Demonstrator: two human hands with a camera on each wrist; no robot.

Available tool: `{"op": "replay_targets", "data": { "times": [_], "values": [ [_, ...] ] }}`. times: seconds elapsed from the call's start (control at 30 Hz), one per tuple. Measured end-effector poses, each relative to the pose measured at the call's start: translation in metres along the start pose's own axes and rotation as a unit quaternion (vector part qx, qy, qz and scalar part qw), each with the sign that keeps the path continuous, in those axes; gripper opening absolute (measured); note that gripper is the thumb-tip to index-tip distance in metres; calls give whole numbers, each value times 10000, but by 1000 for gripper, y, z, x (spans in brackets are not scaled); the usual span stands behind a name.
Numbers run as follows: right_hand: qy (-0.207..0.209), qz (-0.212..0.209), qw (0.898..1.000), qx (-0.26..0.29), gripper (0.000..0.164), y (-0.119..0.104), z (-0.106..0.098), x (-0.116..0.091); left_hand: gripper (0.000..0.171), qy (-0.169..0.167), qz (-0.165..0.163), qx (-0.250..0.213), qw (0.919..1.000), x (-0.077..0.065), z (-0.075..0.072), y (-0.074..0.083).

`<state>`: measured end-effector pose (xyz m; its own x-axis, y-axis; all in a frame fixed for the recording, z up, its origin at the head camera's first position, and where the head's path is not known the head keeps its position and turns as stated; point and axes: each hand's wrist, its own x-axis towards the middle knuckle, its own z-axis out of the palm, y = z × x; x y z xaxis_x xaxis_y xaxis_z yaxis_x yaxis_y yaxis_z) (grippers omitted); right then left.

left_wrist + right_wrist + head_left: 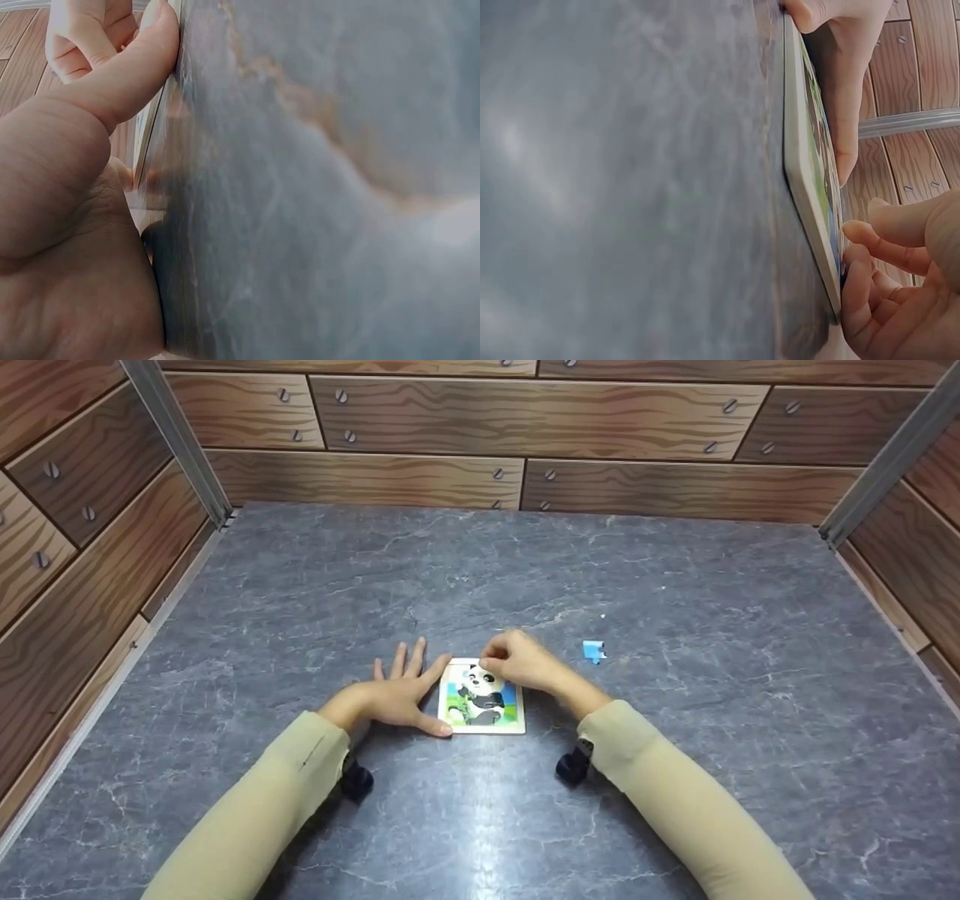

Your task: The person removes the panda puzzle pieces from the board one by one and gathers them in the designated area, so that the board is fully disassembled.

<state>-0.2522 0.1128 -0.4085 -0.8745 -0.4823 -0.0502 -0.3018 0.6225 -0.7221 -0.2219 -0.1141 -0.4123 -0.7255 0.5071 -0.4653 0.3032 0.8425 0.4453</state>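
Note:
A panda jigsaw puzzle (484, 709) in a pale frame lies flat on the table. My left hand (396, 701) is spread beside it, its thumb on the near left corner and its index finger at the far left corner. My right hand (525, 661) bends over the far edge of the puzzle with curled fingers, thumb and fingertips at the picture. In the right wrist view the right fingertips (857, 232) touch the top surface; whether a piece is between them is hidden. A loose blue puzzle piece (593, 650) lies to the right of the right hand.
The grey marbled table (337, 570) is bounded by wood-patterned walls (525, 420) at the back and sides. Metal posts (184, 442) stand at the back corners. Small white specks lie behind the blue piece.

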Motion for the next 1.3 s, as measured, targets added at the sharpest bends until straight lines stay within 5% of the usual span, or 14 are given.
{"op": "replay_targets", "data": {
  "times": [1.3],
  "values": [
    [64, 160, 9987, -488, 16, -8, 5, 4, 114, 31, 97, -17, 9999, -3, 0, -1]
  ]
}}
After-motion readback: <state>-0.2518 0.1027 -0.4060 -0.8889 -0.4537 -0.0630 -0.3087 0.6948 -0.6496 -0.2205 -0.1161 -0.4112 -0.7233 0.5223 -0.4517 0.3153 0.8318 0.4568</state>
